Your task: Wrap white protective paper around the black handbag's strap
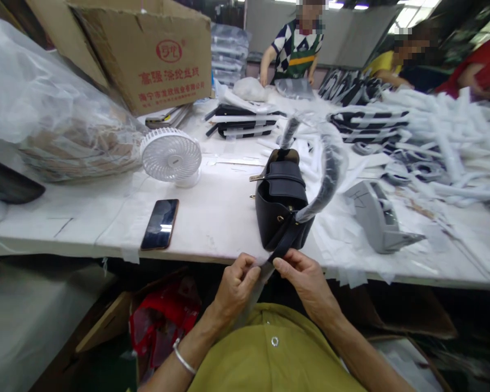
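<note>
Pinching the black strap [283,247] between left hand [234,286] and right hand [306,280], both grips clamped on it, a worker is risking tugging the black handbag [281,209], standing at twelve o'clock, off the table [212,218] edge.

Your left hand [233,286] and your right hand [306,280] pinch a black strap [283,247] at the near edge of the white table [212,218]. The strap hangs down from a black bag [281,204] standing on the table. The bag's handle [326,169] is wrapped in clear plastic. A phone [160,224] lies to the left, and a small white fan [171,156] stands behind it.
</note>
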### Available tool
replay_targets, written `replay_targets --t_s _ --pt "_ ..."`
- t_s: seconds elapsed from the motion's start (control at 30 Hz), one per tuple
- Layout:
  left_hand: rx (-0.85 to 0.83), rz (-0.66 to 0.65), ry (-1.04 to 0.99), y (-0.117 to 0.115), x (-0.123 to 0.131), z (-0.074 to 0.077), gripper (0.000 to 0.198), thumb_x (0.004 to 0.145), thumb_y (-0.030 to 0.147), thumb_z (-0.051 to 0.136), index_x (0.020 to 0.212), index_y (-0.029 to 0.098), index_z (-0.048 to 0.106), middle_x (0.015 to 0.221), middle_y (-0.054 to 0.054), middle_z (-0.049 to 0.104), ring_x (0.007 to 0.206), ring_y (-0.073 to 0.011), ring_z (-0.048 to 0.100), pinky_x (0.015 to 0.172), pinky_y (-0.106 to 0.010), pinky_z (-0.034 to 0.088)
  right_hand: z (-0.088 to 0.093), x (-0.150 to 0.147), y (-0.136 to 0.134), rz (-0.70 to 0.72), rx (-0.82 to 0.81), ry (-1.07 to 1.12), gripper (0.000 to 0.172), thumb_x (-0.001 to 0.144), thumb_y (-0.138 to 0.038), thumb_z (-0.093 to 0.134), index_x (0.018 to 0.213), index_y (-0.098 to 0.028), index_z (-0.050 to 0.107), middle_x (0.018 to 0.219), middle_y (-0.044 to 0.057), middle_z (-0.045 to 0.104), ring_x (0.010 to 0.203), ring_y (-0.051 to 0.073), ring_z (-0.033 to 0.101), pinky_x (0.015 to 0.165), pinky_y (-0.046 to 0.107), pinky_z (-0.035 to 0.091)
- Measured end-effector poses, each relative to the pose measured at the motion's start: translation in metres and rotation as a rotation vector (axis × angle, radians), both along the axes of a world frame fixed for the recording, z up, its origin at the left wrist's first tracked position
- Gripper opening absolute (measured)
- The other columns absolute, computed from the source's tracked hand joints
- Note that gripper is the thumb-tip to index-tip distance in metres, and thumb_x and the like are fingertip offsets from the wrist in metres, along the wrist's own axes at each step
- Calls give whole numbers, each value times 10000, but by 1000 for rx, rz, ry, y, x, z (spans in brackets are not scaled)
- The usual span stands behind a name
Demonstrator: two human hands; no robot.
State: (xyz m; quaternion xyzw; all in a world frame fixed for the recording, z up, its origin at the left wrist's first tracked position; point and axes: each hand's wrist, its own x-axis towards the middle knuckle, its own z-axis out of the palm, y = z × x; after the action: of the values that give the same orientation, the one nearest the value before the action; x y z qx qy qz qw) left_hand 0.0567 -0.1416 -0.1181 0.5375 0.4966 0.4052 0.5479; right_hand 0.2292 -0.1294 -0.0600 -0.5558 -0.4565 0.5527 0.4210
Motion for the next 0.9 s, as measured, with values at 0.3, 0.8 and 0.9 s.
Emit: replay_targets --t_s 0.3,0.8,0.9 --pt "246 105 143 32 38 40 213 938 341 496 803 192 566 771 -2 599 739 -149 570 692 -252 444 -9 39 -1 -50 -27 44 529 819 -610 634 1078 -157 721 989 135 746 879 264 691 754 375 560" --pt "78 217 -104 56 66 50 215 874 397 600 859 191 544 723 33 557 667 -132 538 617 -236 443 12 27 42 -122 -66 208 406 662 -532 807 740 -139 738 682 50 731 585 179 686 622 310 594" --pt "40 196 -129 53 63 46 245 858 395 617 767 190 518 665 50 508 603 -112 491 559 -217 411 13 22 45 -141 -48 147 402 641 -532 816 681 -144 716 630 33 705 536 161 657 544 273 572"
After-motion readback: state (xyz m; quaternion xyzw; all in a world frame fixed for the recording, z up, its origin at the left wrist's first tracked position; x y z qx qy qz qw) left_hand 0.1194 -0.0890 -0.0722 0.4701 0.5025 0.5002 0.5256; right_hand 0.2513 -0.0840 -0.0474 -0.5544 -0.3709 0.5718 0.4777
